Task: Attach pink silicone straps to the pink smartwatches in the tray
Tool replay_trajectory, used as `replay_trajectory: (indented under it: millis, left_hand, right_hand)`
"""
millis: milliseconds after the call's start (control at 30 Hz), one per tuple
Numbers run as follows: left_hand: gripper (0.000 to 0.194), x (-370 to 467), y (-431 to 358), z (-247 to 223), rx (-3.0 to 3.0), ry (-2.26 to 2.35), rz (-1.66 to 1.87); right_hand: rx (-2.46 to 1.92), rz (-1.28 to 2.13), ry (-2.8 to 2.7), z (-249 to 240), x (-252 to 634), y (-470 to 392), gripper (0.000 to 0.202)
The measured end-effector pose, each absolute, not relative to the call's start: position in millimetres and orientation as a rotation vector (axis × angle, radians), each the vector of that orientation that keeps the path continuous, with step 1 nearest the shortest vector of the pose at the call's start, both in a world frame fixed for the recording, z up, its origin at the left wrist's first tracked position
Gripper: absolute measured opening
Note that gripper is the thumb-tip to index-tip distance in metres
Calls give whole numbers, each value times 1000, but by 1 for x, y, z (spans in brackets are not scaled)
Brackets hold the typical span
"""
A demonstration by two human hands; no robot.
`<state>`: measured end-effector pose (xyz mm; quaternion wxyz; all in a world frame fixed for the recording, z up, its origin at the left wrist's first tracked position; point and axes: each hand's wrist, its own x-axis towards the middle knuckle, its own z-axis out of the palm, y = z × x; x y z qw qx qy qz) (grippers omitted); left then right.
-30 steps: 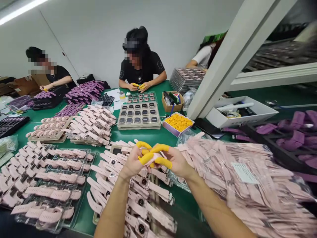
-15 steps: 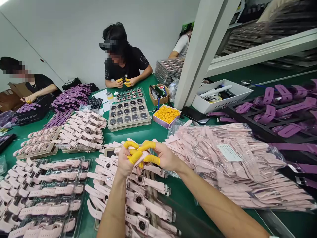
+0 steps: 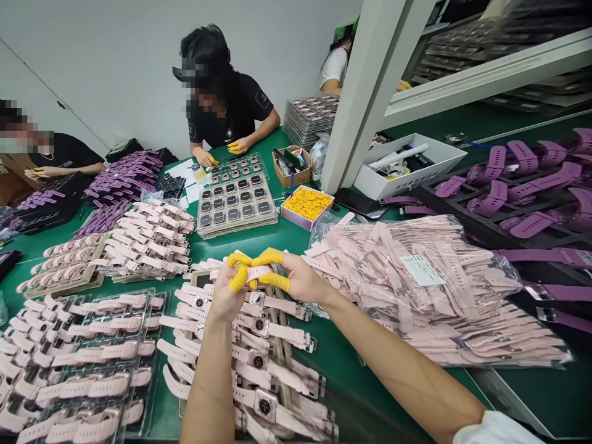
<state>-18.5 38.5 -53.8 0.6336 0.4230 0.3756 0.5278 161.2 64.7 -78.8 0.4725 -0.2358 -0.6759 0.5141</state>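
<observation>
A pink watch strap is stretched between my two hands. My left hand is closed on its left part, and my right hand pinches its right part. Yellow finger cots cover several fingertips on both hands. Those fingers hide much of the strap, and I cannot tell whether a watch body is attached. Below my hands, a stack of trays bears rows of pink-strapped watches, some with their backs facing up. Right of my hands lies a clear bag of pink straps.
Trays of pink-strapped watches fill the left. Ahead stand a tray of watch bodies, a box of yellow finger cots and a white bin. Purple-strapped watches lie right, beyond a white post. A co-worker sits opposite.
My hands have turned the strap so it lies more level between them. The view has shifted slightly. The co-worker opposite has moved their hands apart, one down to the tray.
</observation>
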Motion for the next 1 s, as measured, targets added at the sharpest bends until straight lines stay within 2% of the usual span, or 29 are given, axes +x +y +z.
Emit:
replay_trajectory:
  millis: [200,400,567,667,733,833,867,1000]
  left_hand:
    - [51,-14,39,-54,1018,937,1159]
    - [46,-14,38,-45,1210,1129,1181]
    - [40,-19,35,-41,1266,1092,1103]
    - [39,-16,34,-36,1376,1133,1045]
    - [37,-17,33,-28,1375,1144,1138]
    - [36,-32,30,-10,1311,1147,1374]
    - [36,-42,28,-4,1303,1152,1424]
    - [39,-99,26,3,1317,1244,1520]
  right_hand:
    - [-532,1255,-1678,-78,167,67,39]
    - [-594,1039,-1875,-79,168,65,30]
    - [-633,860,-1939,-81,166,64,21]
    - [-623,891,-1928,-82,164,64,20]
    - [-620,979,-1850,-79,164,63,27]
    - [-708,1018,-1735,-66,171,57,50]
    - [-764,998,-1748,-61,176,55,49]
    - [-1106,1001,-2332,-45,192,44,13]
